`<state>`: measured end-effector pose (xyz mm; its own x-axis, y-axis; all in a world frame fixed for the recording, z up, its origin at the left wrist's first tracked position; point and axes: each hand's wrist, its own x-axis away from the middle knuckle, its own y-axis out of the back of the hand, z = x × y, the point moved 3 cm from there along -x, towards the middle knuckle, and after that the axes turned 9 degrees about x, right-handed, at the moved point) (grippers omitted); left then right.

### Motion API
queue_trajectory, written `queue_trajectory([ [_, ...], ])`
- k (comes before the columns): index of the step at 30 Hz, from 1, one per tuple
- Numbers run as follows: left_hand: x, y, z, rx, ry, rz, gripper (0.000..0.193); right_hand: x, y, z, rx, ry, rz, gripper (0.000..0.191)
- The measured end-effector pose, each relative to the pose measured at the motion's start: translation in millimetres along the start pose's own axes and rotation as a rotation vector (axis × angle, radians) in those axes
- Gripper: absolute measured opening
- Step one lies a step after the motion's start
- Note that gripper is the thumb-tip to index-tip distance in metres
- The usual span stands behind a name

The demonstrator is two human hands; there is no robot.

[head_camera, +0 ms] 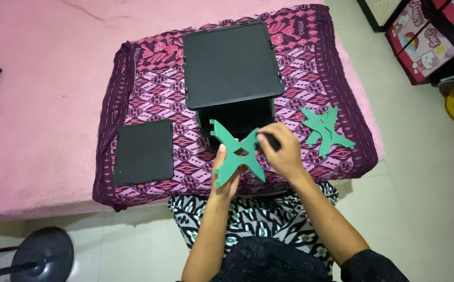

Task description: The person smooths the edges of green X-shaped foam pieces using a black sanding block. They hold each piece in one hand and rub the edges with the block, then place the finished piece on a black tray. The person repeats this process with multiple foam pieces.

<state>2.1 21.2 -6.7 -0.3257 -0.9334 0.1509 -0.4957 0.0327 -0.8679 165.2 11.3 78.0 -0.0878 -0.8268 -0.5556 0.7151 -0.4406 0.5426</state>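
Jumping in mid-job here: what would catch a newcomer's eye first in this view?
Probably the green X-shaped connector, held up at centre between the left hand and the right hand. Right behind it stands the black box-like shelf on the purple patterned cloth. More green connectors lie to the right, and a flat black panel to the left.
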Motion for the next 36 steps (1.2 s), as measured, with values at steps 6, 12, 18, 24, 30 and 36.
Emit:
queue_trajectory([
  [6, -12.1, -4.3, 5.1, 0.161, -0.062, -0.137, 0.056, 35.2, -14.7, 42.6, -0.079, 0.106, 0.159, 0.040],
  [12, -9.7, -5.2, 2.1, -0.022, -0.196, -0.125, 0.051, 36.8, -15.1, 32.4, 0.093, 0.026, 0.078, 0.035],
  [18, -4.9, -9.7, 2.7, -0.618, -0.239, -0.043, 0.045, 32.7, -9.2, 15.2, 0.127, 0.063, 0.121, 0.029],
  [24, 5.4, -5.6, -29.1, -1.477, -0.474, 0.021, 0.033, 23.2, -6.4, -20.9, -0.302, -0.335, 0.547, 0.026],
  [30, 14.3, 1.7, -33.1, -0.806, 0.032, 0.541, 0.087, 2.8, 4.0, -32.0, -0.550, -0.201, 0.915, 0.029],
  [36, 14.6, -7.4, -0.5, -0.157, 0.233, 0.430, 0.128, -4.0, -7.4, -26.9, -0.256, -0.224, 1.127, 0.036],
])
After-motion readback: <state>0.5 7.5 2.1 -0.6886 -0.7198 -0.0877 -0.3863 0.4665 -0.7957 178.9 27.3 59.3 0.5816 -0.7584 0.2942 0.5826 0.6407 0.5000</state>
